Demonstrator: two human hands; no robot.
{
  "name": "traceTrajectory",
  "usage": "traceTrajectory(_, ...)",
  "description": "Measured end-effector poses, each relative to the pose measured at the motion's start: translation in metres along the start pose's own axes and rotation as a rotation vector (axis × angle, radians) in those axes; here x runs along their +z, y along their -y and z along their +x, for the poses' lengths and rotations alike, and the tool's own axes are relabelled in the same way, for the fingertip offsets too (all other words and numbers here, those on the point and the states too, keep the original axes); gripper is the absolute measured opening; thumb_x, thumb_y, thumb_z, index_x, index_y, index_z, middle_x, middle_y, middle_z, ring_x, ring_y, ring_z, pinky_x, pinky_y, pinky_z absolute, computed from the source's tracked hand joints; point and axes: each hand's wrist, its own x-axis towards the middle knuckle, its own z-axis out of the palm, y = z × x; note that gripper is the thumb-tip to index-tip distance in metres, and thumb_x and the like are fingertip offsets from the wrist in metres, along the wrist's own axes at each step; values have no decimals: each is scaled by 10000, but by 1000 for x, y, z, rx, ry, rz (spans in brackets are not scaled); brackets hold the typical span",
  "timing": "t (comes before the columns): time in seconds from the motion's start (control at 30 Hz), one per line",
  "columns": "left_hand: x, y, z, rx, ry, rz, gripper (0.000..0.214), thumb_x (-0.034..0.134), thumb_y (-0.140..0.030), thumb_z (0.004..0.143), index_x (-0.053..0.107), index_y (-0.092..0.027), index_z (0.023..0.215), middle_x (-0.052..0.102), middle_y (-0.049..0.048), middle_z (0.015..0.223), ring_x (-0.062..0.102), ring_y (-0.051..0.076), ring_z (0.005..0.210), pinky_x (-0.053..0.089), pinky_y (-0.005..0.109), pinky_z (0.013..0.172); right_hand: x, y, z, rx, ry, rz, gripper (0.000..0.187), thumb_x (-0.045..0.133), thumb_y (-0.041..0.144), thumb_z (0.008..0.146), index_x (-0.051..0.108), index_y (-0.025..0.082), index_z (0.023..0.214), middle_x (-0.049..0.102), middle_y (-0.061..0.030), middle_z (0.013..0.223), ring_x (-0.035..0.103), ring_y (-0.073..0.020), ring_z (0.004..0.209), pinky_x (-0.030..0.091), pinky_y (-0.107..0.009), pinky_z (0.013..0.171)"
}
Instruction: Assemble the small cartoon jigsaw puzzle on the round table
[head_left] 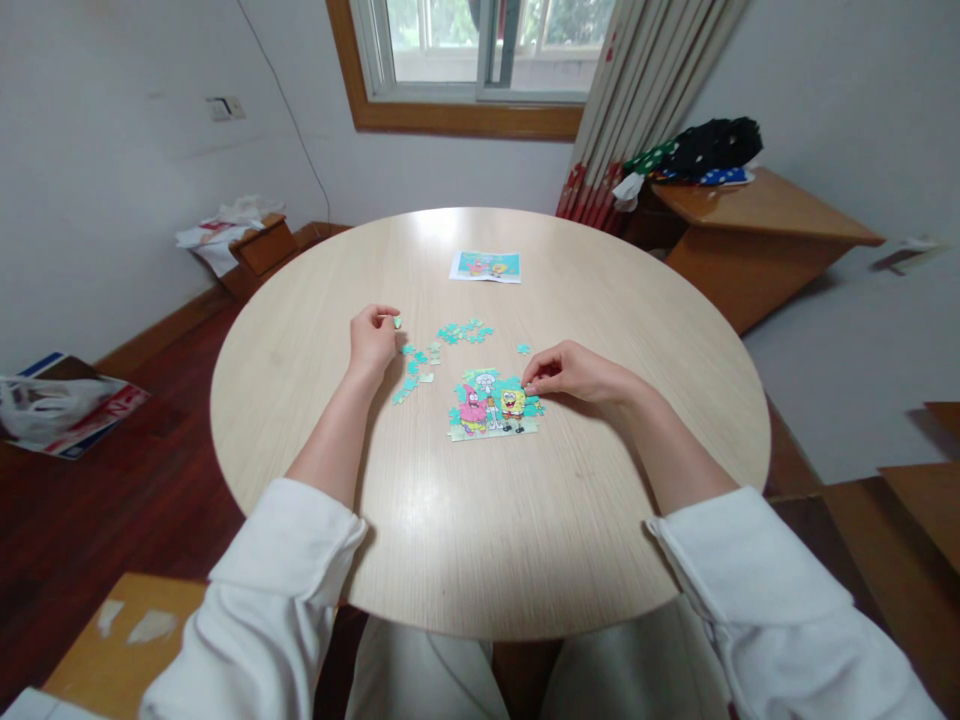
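— Nearest first?
— My right hand (570, 373) sets curled fingertips on the puzzle's (493, 405) right edge; I cannot tell if it grips anything.
— Beyond?
— My left hand (371, 340) pinches one piece (397, 322), just left of the scattered pieces (459, 333) on the tabletop (480, 540).

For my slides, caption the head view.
Left hand pinches a small teal puzzle piece while right hand touches the part-built cartoon jigsaw on a round pale wooden table.
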Motion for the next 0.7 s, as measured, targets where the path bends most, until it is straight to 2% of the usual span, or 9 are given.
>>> traceTrajectory(0.3,-1,-2,-1,-8,14,-19,188,424,-35,727,548,-175,709,460,-41,546,393,72,406,273,191,403,1,0,1,-3,-14,-28,267,789,370,564,716,149,696,628,-20,644,518,-124,622,389,-290,606)
traceTrajectory(0.7,0,1,1,3,1,-7,143,462,-66,708,548,-180,707,472,-38,558,392,65,403,276,179,385,0,0,0,4,0,-9,275,800,360,564,717,151,724,597,-3,626,487,-111,600,375,-281,581)
